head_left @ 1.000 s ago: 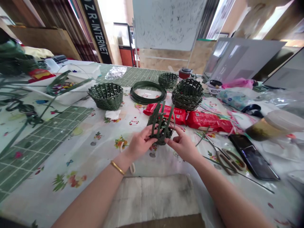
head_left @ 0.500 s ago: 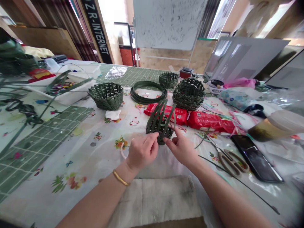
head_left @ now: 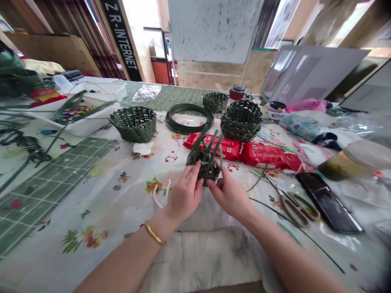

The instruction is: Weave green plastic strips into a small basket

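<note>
A small dark green woven basket stands in front of me, with several loose flat strips rising from its far side. My left hand is closed on the near left of its rim, fingers pressed together. On the near right, my right hand pinches the basket wall between thumb and fingers. The fingertips partly hide the near wall. A thin dark strip trails across the table to the right, below my right hand. Scissors with grey-brown handles lie right of my right forearm.
Behind the basket lie red packets. Finished woven baskets and a coil of green strip stand farther back. A black phone lies at right, near a cup of liquid. A white tray is at left.
My left hand has opened out from a tight fist and shifted slightly up against the basket's left rim. My right hand has closed in on the wall. The view has shifted slightly.
</note>
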`<state>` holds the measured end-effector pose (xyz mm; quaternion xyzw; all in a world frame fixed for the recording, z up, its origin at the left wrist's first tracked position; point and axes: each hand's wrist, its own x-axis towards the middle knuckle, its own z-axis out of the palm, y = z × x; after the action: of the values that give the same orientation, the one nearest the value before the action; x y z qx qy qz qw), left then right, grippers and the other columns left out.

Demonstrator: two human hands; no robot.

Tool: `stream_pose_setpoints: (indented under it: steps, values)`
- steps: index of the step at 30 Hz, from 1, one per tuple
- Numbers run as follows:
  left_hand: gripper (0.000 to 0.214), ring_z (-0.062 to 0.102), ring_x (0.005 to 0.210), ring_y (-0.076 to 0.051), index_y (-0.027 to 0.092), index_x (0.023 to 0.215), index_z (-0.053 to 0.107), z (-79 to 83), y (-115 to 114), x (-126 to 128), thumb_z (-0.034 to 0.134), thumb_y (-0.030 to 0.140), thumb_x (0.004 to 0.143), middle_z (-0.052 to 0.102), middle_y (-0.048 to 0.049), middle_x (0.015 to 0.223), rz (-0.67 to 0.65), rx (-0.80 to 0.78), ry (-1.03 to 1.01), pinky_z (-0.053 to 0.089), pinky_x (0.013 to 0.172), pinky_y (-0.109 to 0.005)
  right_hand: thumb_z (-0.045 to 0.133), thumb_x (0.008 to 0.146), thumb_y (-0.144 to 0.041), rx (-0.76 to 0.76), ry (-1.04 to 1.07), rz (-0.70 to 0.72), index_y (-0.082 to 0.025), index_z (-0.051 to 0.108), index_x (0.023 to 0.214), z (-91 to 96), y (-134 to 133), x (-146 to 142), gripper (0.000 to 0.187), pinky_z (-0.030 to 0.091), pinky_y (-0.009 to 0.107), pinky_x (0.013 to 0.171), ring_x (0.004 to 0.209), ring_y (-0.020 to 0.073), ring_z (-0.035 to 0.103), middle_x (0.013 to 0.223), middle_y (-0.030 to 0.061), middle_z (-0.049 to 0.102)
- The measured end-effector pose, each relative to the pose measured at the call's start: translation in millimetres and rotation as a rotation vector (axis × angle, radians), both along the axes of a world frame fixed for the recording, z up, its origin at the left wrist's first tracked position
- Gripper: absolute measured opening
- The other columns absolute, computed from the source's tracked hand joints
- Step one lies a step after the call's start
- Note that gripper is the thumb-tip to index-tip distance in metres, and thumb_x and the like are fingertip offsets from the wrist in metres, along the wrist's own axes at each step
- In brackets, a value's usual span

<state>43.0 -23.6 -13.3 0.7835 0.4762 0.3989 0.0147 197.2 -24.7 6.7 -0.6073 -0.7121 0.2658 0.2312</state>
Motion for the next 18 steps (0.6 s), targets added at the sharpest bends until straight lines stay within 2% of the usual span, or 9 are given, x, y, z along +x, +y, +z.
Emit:
stream_pose_setpoints:
  steps: [3, 5, 8, 11, 14, 18]
  values:
    - [0.029, 0.065, 0.09, -0.021, 0.017, 0.116, 0.046, -2.7, 6, -6, 0.044, 0.018, 0.087, 0.064, -0.0108, 0.105, -0.013, -0.066, -0.003, 0.054, 0.075, -0.032, 0.045, 0.085, -0.034, 0.021, -0.016, 0.065, -0.018, 0.028, 0.134, 1.4, 0, 4, 0.055, 0.028, 0.026, 0.05, 0.053, 0.0165, 0.053, 0.058, -0.0019, 0.056]
    - [0.022, 0.067, 0.086, -0.019, 0.019, 0.108, 0.047, -6.5, 10, -10, 0.045, 0.016, 0.087, 0.067, -0.0073, 0.099, -0.104, -0.133, -0.033, 0.054, 0.072, -0.03, 0.045, 0.085, -0.033, 0.011, -0.034, 0.08, -0.017, 0.029, 0.135, 2.7, 0, 6, 0.055, 0.027, 0.026, 0.049, 0.051, 0.016, 0.052, 0.057, -0.0021, 0.056]
    - [0.023, 0.069, 0.083, -0.017, 0.021, 0.105, 0.042, -10.2, 15, -14, 0.048, 0.015, 0.084, 0.068, -0.0055, 0.099, -0.265, -0.328, -0.108, 0.054, 0.068, -0.027, 0.045, 0.085, -0.033, 0.011, -0.052, 0.059, -0.019, 0.034, 0.132, 4.5, 1, 7, 0.05, 0.027, 0.025, 0.049, 0.051, 0.0156, 0.051, 0.057, -0.0021, 0.055]
    - [0.017, 0.068, 0.086, -0.018, 0.021, 0.1, 0.042, -8.5, 18, -15, 0.049, 0.016, 0.084, 0.069, -0.0057, 0.1, -0.301, -0.44, -0.145, 0.053, 0.071, -0.027, 0.045, 0.084, -0.034, 0.026, -0.063, 0.033, -0.021, 0.039, 0.129, 5.8, 3, 6, 0.047, 0.026, 0.025, 0.05, 0.051, 0.0153, 0.05, 0.057, -0.0021, 0.055]
    - [0.012, 0.069, 0.08, -0.017, 0.021, 0.094, 0.045, -5.2, 19, -15, 0.05, 0.02, 0.084, 0.069, -0.005, 0.097, -0.299, -0.444, -0.135, 0.052, 0.066, -0.025, 0.047, 0.083, -0.033, 0.022, -0.036, 0.037, -0.021, 0.043, 0.126, 6.0, 5, 7, 0.044, 0.027, 0.025, 0.049, 0.05, 0.0144, 0.048, 0.055, -0.0028, 0.054]
    - [0.012, 0.067, 0.066, -0.015, 0.021, 0.093, 0.049, -4.4, 21, -14, 0.054, 0.02, 0.082, 0.069, -0.0011, 0.083, -0.236, -0.346, -0.023, 0.048, 0.058, -0.023, 0.048, 0.083, -0.032, -0.056, 0.069, 0.032, -0.025, 0.04, 0.128, 5.0, 9, 10, 0.046, 0.029, 0.024, 0.048, 0.047, 0.0131, 0.047, 0.05, -0.006, 0.051]
